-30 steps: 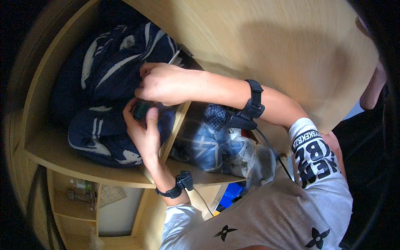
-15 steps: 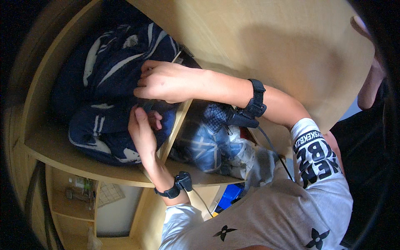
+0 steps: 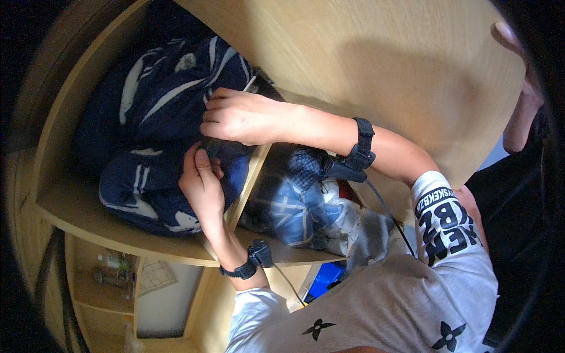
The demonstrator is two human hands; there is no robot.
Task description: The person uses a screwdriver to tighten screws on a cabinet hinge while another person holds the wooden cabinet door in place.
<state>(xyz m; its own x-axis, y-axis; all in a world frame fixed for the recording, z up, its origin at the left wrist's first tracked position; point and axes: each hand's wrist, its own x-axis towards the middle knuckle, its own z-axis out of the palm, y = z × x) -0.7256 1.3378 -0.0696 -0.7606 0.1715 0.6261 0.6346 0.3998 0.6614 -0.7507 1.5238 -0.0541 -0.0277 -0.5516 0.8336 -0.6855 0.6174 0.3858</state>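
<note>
My right hand [image 3: 244, 117] is closed in front of the dark navy cloth with white stripes [image 3: 159, 100], its fingers curled down out of sight. Just below it, my left hand [image 3: 202, 183] is closed too, thumb pressed toward the curled fingers. Something small and dark shows between the two hands, but I cannot make out its kind. The navy cloth fills the wooden shelf compartment [image 3: 70, 194] behind both hands in a rumpled heap. Each wrist wears a black strap with a small black device and a cable.
Past the wooden divider [image 3: 250, 187], a blue checked bundle [image 3: 288, 206] and pale crumpled plastic [image 3: 341, 226] sit in the neighbouring compartment. A wooden door panel [image 3: 406, 76] stands at the upper right, another person's hand [image 3: 524, 94] at its edge. Lower left are shelves with small items [image 3: 115, 273].
My left thumb and fingers have come together from a looser, spread pose. My right hand has shifted slightly to the right. The cloth heap stays nearly the same.
</note>
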